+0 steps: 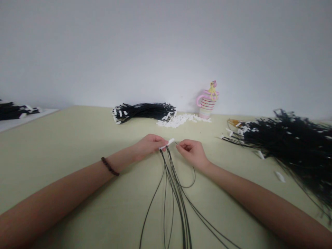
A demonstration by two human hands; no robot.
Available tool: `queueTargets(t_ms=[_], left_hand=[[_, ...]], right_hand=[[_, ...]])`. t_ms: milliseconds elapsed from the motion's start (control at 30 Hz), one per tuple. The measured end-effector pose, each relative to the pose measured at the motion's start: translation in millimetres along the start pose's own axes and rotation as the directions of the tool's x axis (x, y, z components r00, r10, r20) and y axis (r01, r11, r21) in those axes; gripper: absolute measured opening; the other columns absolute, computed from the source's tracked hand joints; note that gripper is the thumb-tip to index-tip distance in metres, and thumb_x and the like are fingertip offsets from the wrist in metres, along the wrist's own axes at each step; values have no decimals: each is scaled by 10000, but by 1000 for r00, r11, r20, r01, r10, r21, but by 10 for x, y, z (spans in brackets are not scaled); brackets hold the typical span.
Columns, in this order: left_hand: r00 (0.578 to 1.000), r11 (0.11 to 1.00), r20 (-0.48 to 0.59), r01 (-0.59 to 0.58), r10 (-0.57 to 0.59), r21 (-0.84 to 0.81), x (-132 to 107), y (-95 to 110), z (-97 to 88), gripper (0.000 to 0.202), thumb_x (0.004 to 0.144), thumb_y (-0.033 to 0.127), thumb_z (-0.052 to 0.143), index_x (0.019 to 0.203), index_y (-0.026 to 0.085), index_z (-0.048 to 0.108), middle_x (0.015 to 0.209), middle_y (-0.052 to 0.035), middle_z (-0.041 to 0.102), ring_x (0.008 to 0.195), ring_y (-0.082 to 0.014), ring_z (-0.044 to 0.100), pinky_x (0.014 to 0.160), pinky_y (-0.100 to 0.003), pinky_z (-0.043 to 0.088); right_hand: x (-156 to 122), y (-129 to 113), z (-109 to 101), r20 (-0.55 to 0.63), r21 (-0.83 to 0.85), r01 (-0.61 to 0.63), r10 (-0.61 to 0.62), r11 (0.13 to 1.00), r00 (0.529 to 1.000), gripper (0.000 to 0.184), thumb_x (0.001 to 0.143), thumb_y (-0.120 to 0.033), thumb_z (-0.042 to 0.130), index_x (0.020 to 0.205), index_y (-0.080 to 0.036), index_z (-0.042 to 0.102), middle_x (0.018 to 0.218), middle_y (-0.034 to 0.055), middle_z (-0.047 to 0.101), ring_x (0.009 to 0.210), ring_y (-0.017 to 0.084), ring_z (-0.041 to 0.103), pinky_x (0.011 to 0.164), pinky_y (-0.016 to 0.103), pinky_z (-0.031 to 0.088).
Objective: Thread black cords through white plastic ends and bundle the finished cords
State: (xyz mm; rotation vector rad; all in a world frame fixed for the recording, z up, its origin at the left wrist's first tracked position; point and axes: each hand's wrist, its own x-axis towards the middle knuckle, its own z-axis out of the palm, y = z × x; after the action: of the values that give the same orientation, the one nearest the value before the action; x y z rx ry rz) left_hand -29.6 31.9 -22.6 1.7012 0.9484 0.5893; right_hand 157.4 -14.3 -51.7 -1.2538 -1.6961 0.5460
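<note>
My left hand (150,144) pinches a small white connector (167,143) with several thin black wires (176,186) running from it toward me across the table. My right hand (193,152) is closed in a pinch on the end of one black wire (178,144), held just right of the connector. That wire loops back below my right wrist. A dark bead bracelet (110,166) is on my left wrist.
A tied bundle of black wires with white ends (144,111) lies at the back, beside a heap of loose white connectors (180,120) and a pink striped cup (207,103). A big pile of black wires (293,141) fills the right. The yellow-green table (64,145) meets a white wall.
</note>
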Motion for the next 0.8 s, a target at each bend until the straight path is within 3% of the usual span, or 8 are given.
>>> queueTargets(t_ms=[200, 433, 633, 800], left_hand=[[999, 1000, -31, 19, -19, 4, -4, 8, 9, 336, 698, 445, 536, 658, 119, 607, 598, -8, 544, 489, -69, 371, 452, -201, 230], [1000, 1000, 11, 16, -16, 20, 3, 21, 1, 332, 681, 443, 558, 646, 117, 605, 577, -5, 524, 488, -65, 370, 444, -194, 223], [993, 995, 53, 100, -101, 18, 50, -23, -74, 349, 649, 469, 579, 656, 121, 603, 565, -2, 510, 441, -57, 333, 414, -198, 196], [992, 995, 72, 101, -101, 8, 53, -13, -94, 311, 652, 436, 585, 640, 126, 594, 561, 2, 503, 436, -52, 340, 405, -193, 192]], right_hand=[[54, 37, -1, 9, 155, -90, 90, 984, 996, 211, 691, -327, 563, 719, -140, 655, 682, 52, 648, 595, 142, 565, 556, 235, 425], [81, 37, -33, 29, 153, -133, 130, 979, 991, 165, 680, -257, 551, 674, -142, 668, 666, 42, 656, 623, 141, 576, 595, 236, 425], [76, 60, -45, 25, 198, -167, 165, 966, 986, 148, 637, -249, 582, 669, -131, 666, 662, 52, 656, 583, 134, 565, 559, 234, 424], [38, 4, -13, -10, 187, -218, 224, 958, 974, 146, 614, -255, 597, 635, -121, 651, 619, 51, 639, 537, 123, 544, 513, 222, 407]])
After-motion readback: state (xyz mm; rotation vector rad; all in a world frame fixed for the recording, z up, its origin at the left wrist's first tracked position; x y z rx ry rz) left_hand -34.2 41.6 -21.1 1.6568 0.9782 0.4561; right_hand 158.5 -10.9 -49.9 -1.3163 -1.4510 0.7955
